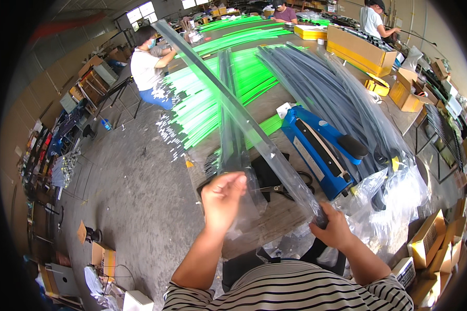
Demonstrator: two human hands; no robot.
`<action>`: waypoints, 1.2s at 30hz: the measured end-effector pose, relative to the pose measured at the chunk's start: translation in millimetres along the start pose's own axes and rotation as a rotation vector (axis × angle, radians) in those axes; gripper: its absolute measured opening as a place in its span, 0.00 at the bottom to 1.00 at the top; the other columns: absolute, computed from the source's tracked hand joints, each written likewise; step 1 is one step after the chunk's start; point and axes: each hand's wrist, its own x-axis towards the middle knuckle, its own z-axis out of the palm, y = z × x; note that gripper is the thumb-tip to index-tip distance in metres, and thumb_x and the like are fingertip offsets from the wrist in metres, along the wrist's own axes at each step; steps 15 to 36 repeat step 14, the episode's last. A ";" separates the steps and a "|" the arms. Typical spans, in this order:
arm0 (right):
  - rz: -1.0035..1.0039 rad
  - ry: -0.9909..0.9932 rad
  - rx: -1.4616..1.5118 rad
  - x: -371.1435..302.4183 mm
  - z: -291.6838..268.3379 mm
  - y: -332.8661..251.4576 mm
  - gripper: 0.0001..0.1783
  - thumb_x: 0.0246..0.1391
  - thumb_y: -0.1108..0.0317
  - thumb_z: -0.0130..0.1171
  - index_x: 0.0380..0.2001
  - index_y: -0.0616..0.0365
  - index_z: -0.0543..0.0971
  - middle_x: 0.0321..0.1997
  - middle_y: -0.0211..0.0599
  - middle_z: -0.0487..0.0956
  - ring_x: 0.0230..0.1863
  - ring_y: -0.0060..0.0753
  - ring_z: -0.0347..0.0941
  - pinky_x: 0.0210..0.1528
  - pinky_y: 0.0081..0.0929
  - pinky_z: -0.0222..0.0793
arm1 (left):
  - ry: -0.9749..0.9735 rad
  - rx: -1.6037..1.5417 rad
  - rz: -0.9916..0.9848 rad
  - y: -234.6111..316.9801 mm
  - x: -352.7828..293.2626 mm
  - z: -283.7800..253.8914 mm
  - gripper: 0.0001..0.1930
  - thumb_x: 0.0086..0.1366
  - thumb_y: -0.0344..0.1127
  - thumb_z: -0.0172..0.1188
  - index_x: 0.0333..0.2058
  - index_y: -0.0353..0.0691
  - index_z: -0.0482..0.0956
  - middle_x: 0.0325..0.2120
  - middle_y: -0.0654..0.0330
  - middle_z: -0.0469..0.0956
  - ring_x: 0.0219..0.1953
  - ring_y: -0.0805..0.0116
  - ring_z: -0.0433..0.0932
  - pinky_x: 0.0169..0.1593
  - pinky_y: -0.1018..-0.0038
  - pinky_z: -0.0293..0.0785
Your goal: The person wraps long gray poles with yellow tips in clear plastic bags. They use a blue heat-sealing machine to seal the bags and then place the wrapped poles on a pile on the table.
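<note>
My right hand (334,227) is closed round the near end of a long clear plastic sleeve (264,142) with a dark end inside. The sleeve slants far to the upper left, above the table. My left hand (224,199) is raised left of it, fingers curled and thumb pressed in; whether anything is pinched there I cannot make out. Clear plastic film hangs just beside that hand. Beyond it lie clear-wrapped strips (226,111). A blue impulse sealer (316,150) with a black-ended lever stands right of the sleeve. Black-handled scissors (305,179) lie partly hidden beneath the sleeve.
Bright green strips (207,98) cover the table's far left. Dark wrapped lengths (327,88) lie behind the sealer, with crumpled clear plastic (399,197) at the near right. A co-worker (149,67) sits at the left edge; cardboard boxes (360,49) stand far right.
</note>
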 end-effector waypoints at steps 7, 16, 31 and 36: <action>-0.263 0.434 -0.481 -26.9 -4.2 2.6 0.20 0.29 0.76 0.58 0.35 0.57 0.75 0.25 0.36 0.71 0.26 0.38 0.69 0.28 0.31 0.63 | 0.075 -0.146 0.030 23.9 8.3 8.0 0.11 0.59 0.31 0.56 0.33 0.27 0.76 0.24 0.52 0.77 0.23 0.68 0.76 0.28 0.76 0.76; -0.374 0.622 -0.646 -36.8 -14.0 19.7 0.28 0.20 0.78 0.54 0.36 0.57 0.77 0.25 0.35 0.68 0.27 0.33 0.64 0.31 0.32 0.57 | 0.090 -0.441 -0.237 8.9 -13.3 -4.1 0.11 0.58 0.34 0.56 0.30 0.28 0.74 0.24 0.52 0.76 0.25 0.61 0.77 0.30 0.70 0.77; -0.374 0.622 -0.646 -36.8 -14.0 19.7 0.28 0.20 0.78 0.54 0.36 0.57 0.77 0.25 0.35 0.68 0.27 0.33 0.64 0.31 0.32 0.57 | 0.090 -0.441 -0.237 8.9 -13.3 -4.1 0.11 0.58 0.34 0.56 0.30 0.28 0.74 0.24 0.52 0.76 0.25 0.61 0.77 0.30 0.70 0.77; -0.374 0.622 -0.646 -36.8 -14.0 19.7 0.28 0.20 0.78 0.54 0.36 0.57 0.77 0.25 0.35 0.68 0.27 0.33 0.64 0.31 0.32 0.57 | 0.090 -0.441 -0.237 8.9 -13.3 -4.1 0.11 0.58 0.34 0.56 0.30 0.28 0.74 0.24 0.52 0.76 0.25 0.61 0.77 0.30 0.70 0.77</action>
